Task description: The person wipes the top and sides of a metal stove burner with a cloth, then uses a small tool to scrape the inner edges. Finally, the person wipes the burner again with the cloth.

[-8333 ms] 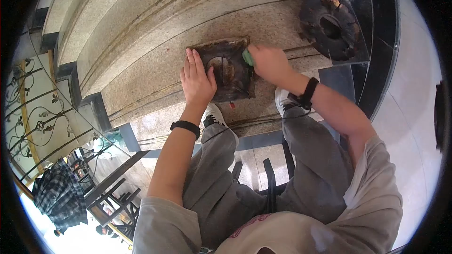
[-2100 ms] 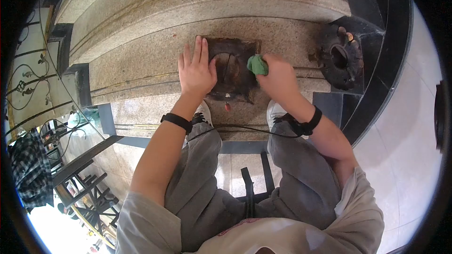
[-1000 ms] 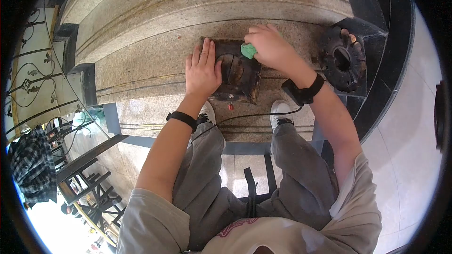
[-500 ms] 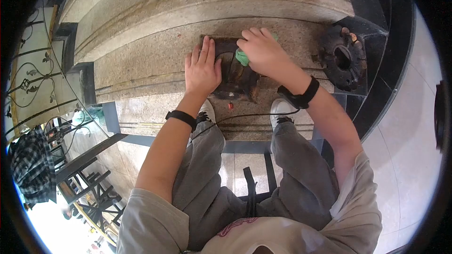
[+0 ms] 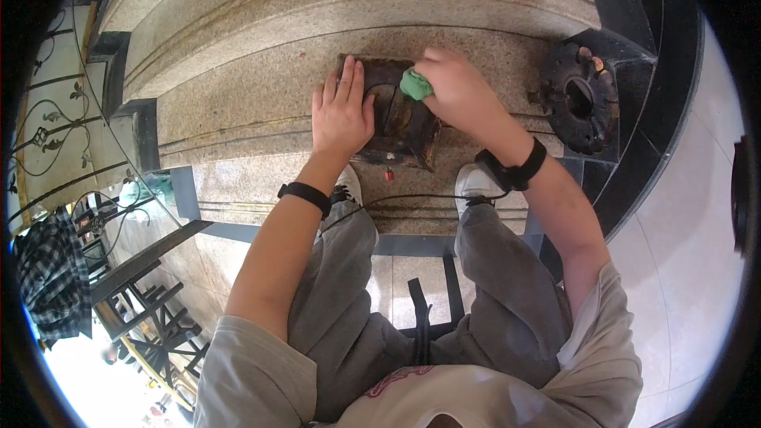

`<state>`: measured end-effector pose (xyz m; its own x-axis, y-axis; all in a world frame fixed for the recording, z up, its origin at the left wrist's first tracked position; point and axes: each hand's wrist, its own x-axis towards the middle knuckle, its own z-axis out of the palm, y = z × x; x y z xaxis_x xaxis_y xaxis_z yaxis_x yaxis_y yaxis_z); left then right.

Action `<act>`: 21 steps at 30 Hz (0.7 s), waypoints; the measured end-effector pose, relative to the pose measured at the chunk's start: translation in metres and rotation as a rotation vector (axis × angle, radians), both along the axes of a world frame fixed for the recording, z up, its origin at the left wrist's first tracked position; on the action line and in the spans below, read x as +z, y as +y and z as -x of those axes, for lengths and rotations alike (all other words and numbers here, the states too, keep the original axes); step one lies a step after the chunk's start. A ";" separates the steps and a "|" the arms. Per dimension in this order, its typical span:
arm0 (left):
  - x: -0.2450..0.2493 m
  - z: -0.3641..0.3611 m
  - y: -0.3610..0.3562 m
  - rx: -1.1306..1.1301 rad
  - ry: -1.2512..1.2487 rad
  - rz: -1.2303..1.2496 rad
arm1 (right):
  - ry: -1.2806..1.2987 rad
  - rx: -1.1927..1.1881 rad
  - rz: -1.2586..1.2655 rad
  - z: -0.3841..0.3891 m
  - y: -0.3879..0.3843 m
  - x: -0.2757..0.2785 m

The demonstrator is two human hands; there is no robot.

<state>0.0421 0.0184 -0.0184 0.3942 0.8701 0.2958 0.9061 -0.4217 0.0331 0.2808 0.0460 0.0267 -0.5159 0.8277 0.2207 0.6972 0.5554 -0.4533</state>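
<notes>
A dark, stained, square piece (image 5: 396, 148) with a raised round middle lies on the stone step between my feet. My left hand (image 5: 342, 113) rests flat on its left side, fingers stretched out and pointing away from me. Bunched in my right hand (image 5: 460, 89) is a green cloth (image 5: 416, 85), at the upper right part of the piece. My right fingers are closed round the cloth, and part of the piece is hidden beneath both hands.
A black round burner-like part (image 5: 579, 99) with a central hole lies at the right on the step. A small red object (image 5: 389, 175) sits near my feet. Stone stairs (image 5: 357, 0) rise ahead, and a metal railing (image 5: 55, 131) runs along the left. A cable crosses between my shoes.
My right hand has shifted slightly right and down with the green cloth, its wrist turning so more of the cloth shows. The left hand stays in place on the dark piece.
</notes>
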 end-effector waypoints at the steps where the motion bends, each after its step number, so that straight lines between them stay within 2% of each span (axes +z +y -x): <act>1: 0.000 0.000 0.000 0.001 0.000 0.000 | 0.106 -0.053 0.081 -0.001 -0.001 0.001; 2: 0.000 0.000 0.000 0.000 -0.003 0.002 | 0.210 -0.105 0.163 -0.003 -0.002 0.002; 6: 0.001 0.000 -0.001 -0.005 -0.003 0.001 | 0.296 -0.285 0.195 -0.013 -0.005 0.005; 8: 0.001 0.001 0.000 -0.007 0.004 -0.004 | 0.441 -0.398 0.491 -0.020 -0.005 0.005; 9: 0.001 0.001 0.000 -0.010 0.010 -0.008 | 0.439 -0.396 0.493 -0.020 -0.006 0.005; 11: 0.000 0.001 0.000 -0.006 0.007 -0.005 | 0.744 -0.411 0.629 -0.019 -0.011 0.008; 15: -0.002 0.002 0.001 -0.004 -0.002 -0.012 | 0.623 -0.509 0.695 -0.008 -0.019 0.002; 17: -0.003 0.002 0.000 0.000 0.008 -0.012 | 0.338 -0.511 0.630 0.000 -0.020 -0.005; 21: -0.003 0.002 0.000 0.003 -0.002 -0.007 | 0.333 -0.500 0.719 0.001 -0.024 0.004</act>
